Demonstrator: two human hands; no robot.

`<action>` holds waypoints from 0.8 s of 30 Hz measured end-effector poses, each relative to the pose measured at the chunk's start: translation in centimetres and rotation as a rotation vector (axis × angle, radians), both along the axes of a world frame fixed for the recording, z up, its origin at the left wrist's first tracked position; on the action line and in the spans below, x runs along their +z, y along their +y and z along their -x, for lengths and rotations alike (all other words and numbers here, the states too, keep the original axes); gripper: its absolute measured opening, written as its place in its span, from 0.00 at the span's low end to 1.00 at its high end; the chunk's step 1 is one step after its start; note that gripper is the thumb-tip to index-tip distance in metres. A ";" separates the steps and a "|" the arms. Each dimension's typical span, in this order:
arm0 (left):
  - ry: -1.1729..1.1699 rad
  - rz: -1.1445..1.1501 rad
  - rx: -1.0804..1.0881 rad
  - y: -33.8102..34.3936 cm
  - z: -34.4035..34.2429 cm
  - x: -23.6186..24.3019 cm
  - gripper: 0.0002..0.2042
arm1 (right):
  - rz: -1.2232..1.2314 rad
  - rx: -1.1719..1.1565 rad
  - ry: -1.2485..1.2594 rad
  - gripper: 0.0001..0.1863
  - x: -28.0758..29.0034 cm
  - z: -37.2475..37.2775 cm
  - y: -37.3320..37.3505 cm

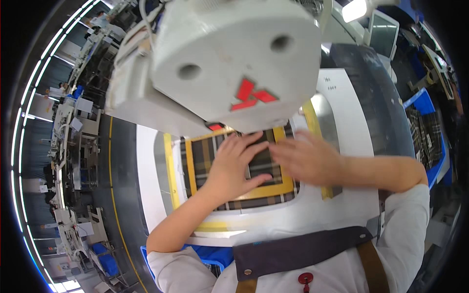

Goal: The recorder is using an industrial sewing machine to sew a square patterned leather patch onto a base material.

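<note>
Brown, black and white plaid fabric (204,155) lies under a yellow rectangular frame (191,171), below the head of a large white sewing machine (234,58). My left hand (234,168) rests on the fabric inside the frame, fingers spread and thumb pointing right. Over the frame's right side is my right hand (312,158), its fingers stretched out toward the left and smeared by motion. Neither hand visibly grips anything. The machine head hides the fabric's far part, and whether the right fingertips touch the cloth is unclear.
A white plate with yellow strips (359,141) surrounds the work. At right, a blue bin (443,163) holds more plaid cloth. Another blue bin (212,253) sits by my left elbow. A lamp (354,10) and a screen (384,36) stand at the back right.
</note>
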State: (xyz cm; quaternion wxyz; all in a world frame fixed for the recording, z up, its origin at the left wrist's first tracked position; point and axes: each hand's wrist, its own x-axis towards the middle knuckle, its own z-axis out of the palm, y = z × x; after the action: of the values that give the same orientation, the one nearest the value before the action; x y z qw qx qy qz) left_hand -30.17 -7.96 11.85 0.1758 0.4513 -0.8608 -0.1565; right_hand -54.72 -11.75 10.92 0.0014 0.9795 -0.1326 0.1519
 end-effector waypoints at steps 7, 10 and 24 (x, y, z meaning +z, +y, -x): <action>-0.092 0.005 -0.168 0.1 0.3 1.5 0.27 | 0.101 0.105 -0.105 0.16 1.5 0.2 3.6; -0.084 -0.048 -0.161 0.8 0.4 1.5 0.24 | -0.019 0.077 -0.099 0.16 1.2 0.2 3.9; -0.130 -0.068 -0.186 4.4 -0.2 1.7 0.18 | -0.033 0.079 -0.112 0.17 0.3 -0.2 3.7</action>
State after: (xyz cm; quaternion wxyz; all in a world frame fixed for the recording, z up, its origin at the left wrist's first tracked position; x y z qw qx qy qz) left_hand -30.02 -3.60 13.53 0.0892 0.3844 -0.9027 -0.1716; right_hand -54.55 -8.02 11.23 -0.0282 0.9738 -0.0962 0.2040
